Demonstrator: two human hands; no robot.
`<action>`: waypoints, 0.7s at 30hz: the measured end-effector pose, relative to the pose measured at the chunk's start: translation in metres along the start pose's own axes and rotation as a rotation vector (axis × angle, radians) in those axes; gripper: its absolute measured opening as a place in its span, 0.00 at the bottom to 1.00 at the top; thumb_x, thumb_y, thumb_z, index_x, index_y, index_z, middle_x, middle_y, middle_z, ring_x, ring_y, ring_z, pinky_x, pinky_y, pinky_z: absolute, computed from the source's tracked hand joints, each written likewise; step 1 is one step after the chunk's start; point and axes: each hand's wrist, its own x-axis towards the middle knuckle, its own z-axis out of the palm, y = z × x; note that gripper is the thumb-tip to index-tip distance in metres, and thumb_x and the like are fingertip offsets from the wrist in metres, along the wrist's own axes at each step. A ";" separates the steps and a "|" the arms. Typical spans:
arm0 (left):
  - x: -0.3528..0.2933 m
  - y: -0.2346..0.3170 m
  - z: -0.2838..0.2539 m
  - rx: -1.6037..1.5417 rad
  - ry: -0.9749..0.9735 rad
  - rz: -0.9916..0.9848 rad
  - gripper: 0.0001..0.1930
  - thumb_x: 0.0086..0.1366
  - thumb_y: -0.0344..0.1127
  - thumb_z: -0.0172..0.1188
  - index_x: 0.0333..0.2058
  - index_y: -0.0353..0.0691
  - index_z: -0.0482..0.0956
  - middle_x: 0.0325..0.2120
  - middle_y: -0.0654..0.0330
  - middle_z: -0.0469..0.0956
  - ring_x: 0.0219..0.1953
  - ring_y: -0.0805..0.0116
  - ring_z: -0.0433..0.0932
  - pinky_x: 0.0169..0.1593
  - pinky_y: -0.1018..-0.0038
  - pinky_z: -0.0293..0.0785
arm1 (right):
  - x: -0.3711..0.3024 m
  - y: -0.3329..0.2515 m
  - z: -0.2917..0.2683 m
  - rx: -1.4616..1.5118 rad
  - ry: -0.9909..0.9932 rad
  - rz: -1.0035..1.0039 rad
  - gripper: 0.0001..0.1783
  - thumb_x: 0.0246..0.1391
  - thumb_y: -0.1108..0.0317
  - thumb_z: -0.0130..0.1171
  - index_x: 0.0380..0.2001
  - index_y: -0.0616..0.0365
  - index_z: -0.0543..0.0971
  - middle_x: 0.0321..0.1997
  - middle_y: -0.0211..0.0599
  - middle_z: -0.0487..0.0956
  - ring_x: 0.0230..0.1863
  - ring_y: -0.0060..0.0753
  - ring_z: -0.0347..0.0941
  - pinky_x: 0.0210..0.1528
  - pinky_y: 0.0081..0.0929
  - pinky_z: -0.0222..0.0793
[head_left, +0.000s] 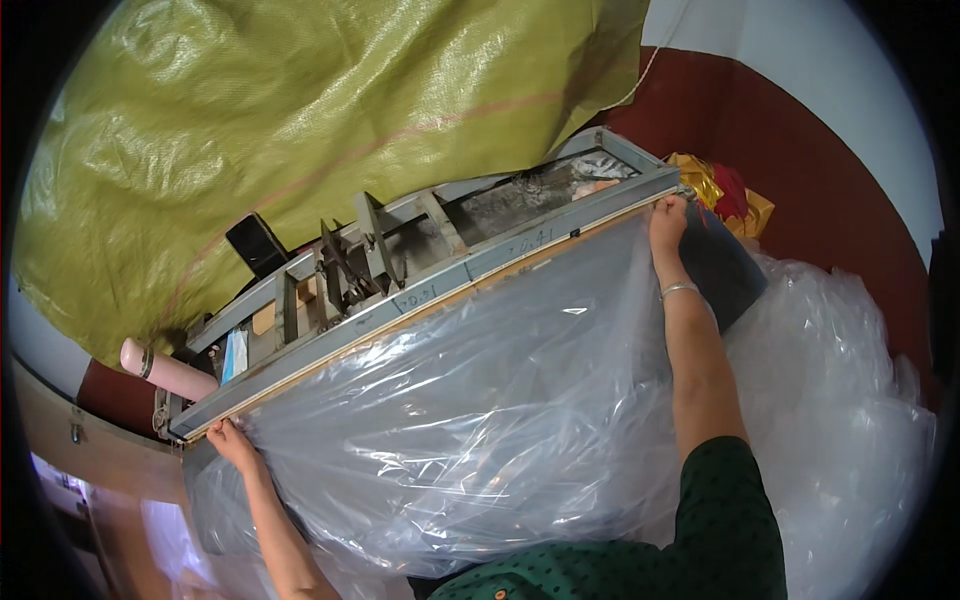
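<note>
Clear plastic sheet (480,400): large, thin, glossy film, draped from the long front bar of a grey metal machine (400,290) down over the person's lap, with more crumpled film (850,400) piled to the right. Judged light, limp and slippery, prone to creasing and to tearing on the frame's edges; best held at the top edge, near both corners, kept taut. Left hand (228,436) pinches the sheet's edge at the bar's near end; right hand (668,222) presses fingers onto the edge at the far end. Olive woven tarpaulin (300,110) behind; pink bottle (165,370) at left.
</note>
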 end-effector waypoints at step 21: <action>-0.082 0.172 -0.098 -0.072 -0.387 0.176 0.08 0.59 0.24 0.54 0.33 0.41 0.65 0.29 0.68 0.65 0.33 0.82 0.63 0.38 0.84 0.62 | -0.217 -0.339 -0.054 0.438 -1.093 -0.881 0.10 0.44 0.67 0.60 0.29 0.59 0.73 0.31 0.37 0.73 0.34 0.35 0.69 0.33 0.27 0.63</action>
